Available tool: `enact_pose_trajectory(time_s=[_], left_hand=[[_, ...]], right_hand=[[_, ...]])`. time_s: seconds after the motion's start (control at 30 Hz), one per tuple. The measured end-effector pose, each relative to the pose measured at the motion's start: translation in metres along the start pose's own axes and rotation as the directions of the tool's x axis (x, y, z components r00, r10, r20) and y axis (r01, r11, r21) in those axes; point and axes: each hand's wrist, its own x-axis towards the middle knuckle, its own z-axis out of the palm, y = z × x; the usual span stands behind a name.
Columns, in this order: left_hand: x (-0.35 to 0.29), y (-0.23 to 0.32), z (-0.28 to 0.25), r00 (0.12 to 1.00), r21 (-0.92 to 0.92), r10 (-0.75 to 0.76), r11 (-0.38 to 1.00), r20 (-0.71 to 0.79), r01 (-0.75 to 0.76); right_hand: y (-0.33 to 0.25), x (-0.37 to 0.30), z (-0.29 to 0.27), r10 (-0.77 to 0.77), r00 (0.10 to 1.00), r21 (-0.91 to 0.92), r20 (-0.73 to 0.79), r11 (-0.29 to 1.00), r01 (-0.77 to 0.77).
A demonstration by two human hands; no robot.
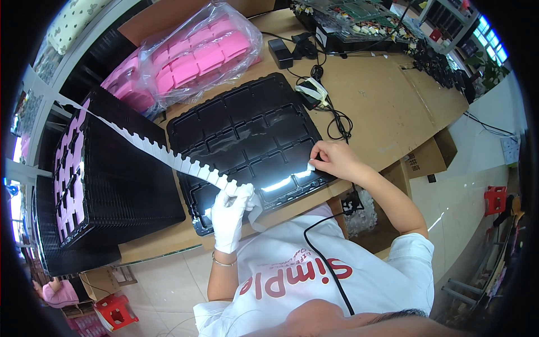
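My left hand (231, 210), in a white glove, is closed on a long strip of white stickers (168, 159). The strip runs up and left toward the shelving, its loose tail hanging beside the glove. Between the thumb and fingertips of my bare right hand (337, 159) is a small white sticker (311, 166). Those fingertips are at the right part of a black plastic tray (241, 132) divided into rectangular compartments; whether the sticker touches the tray I cannot tell. My left hand is over the tray's near edge.
A tall stack of black trays (129, 168) stands at the left, with pink pieces on its side. Pink foam pieces (196, 56) lie in a clear bag behind the tray. A black adapter (280, 53), cables (338, 124) and a heap of circuit boards (359, 25) occupy the cardboard-covered table.
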Motion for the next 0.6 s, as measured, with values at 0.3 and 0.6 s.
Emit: enact_pose_trajectory(time_s=[0.3,0.6], left_hand=[[-0.0025,-0.0020,-0.0006,1.000,-0.016,0.015,1.000,-0.019,-0.016],[-0.0009,-0.0074,-0.0067,1.000,0.013,-0.015,1.000,0.007,0.015]], right_hand=[[-0.0025,0.0077,0.0022,0.005,0.999,-0.121,0.036,0.993,0.000],[-0.0068,0.0063,0.0009,0.020,0.999,-0.118,0.040,0.993,-0.015]])
